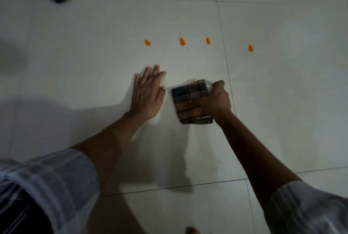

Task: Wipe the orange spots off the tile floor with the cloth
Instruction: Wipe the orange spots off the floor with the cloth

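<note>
Task status: wiping not yet begun, judging from the floor. Four orange spots sit in a rough row across the upper middle of the frame: the first spot (pixel 147 42) at left, the second spot (pixel 182 41) with a tiny speck just above it, the third spot (pixel 208 41), and the fourth spot (pixel 250 48) at right, beyond a grout line. All four look whole, with no visible smearing on the tile floor (pixel 94 45) around them.

The cloth (pixel 190 101), a folded plaid square, is at the centre of the frame, below the row of spots and well apart from it. The right hand (pixel 216 100) grips the cloth along its right edge, fingers closed on the fabric. Whether the cloth rests on the tile or is slightly lifted cannot be determined; its edges are blurred.

The left hand (pixel 147 92) lies open, palm down, fingers spread, flat on the tile just left of the cloth, holding nothing.

Remaining: all four spots.
</note>
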